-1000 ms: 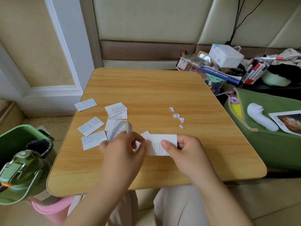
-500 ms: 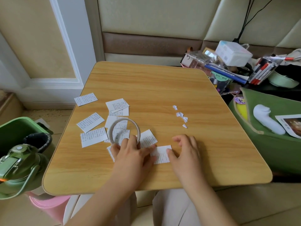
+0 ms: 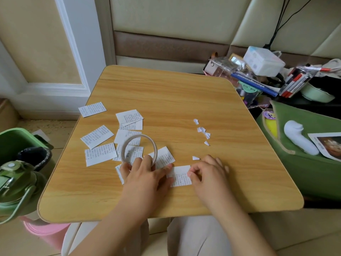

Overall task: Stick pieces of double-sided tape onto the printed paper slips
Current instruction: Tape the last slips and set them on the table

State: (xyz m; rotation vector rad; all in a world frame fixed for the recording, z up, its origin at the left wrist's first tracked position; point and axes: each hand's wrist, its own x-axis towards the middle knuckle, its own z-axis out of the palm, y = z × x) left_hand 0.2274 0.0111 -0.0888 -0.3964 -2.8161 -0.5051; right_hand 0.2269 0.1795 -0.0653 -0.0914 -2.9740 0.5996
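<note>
Left hand (image 3: 145,174) grips the tape roll (image 3: 139,149), thumb through the ring and fingers curled over its near rim, tipping it up off the table (image 3: 184,100) (likely to keep the free end handy). Just beside its fingertips lies the working paper slip (image 3: 181,176); the right hand (image 3: 208,172) pinches that slip's right edge, fingers curled, seemingly peeling backing. Peeled scraps (image 3: 203,131) sit beyond the right hand; other slips (image 3: 100,154) fan out past the left.
</note>
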